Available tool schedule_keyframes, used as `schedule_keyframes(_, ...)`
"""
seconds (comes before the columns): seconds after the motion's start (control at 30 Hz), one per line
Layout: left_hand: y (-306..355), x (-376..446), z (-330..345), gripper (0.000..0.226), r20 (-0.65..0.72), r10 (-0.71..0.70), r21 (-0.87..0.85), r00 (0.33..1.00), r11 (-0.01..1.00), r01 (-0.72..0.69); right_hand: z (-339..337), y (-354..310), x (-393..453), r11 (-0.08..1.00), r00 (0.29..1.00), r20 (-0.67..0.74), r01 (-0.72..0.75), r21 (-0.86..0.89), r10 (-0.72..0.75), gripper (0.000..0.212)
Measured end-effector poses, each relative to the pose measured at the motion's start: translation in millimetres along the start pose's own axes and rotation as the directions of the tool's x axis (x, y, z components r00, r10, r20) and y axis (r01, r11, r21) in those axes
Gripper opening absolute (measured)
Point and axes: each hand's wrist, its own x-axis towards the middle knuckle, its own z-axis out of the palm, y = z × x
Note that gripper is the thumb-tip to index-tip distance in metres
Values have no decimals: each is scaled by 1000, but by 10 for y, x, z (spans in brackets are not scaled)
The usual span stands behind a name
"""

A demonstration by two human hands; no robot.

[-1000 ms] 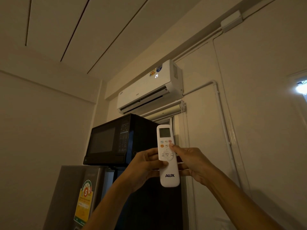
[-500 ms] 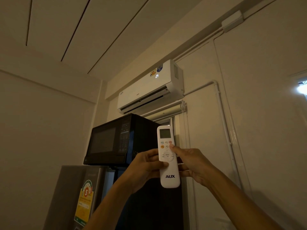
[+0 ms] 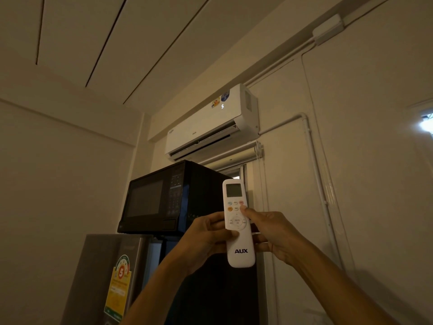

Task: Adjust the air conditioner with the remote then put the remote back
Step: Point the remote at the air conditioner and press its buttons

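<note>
A white AUX remote (image 3: 239, 242) stands upright in the lower middle of the view, its screen end pointing up toward the air conditioner (image 3: 210, 123). My left hand (image 3: 206, 238) wraps the remote's left side, thumb across the front under the round button pad. My right hand (image 3: 271, 233) supports the right side, with its thumb tip on a small button at the upper right of the button rows. The white air conditioner hangs high on the wall with its flap open and a lit digit on its front.
A black microwave (image 3: 164, 198) sits on a grey fridge (image 3: 110, 273) with a yellow-green label, just left of my hands. A rolled blind (image 3: 236, 156) and white pipes (image 3: 314, 160) run along the wall. A bright window (image 3: 426, 123) shows at the right edge.
Both hands and the remote stay almost where they were. The lit display on the air conditioner showed two digits before and now shows only one.
</note>
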Motion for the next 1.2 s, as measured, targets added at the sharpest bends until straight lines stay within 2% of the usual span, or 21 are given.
schedule_keyframes(0.33, -32, -33, -4, 37, 3, -12, -17, 1000, 1000, 12, 1, 68, 6, 1000, 1000, 9, -2, 11, 2, 19)
schedule_keyframes(0.63, -115, -145, -15, 37, 23, -23, -37, 999, 999, 24, -3, 205, -108, 999, 997, 79, 9, 48, -13, 24)
schedule_keyframes(0.8, -229, -273, 2, 39, 44, -40, -48, 998, 998, 43, -53, 380, -232, 998, 988, 151, 14, 64, -24, 15)
schedule_keyframes(1.0, -459, -513, 72, 39, 49, -76, -66, 996, 995, 79, -76, 627, -459, 999, 979, 206, -11, 48, 1, 37)
schedule_keyframes(1.2, -780, -808, 229, 42, 76, -117, -75, 990, 990, 122, -136, 999, -791, 998, 982, 183, -43, 45, 34, 35)
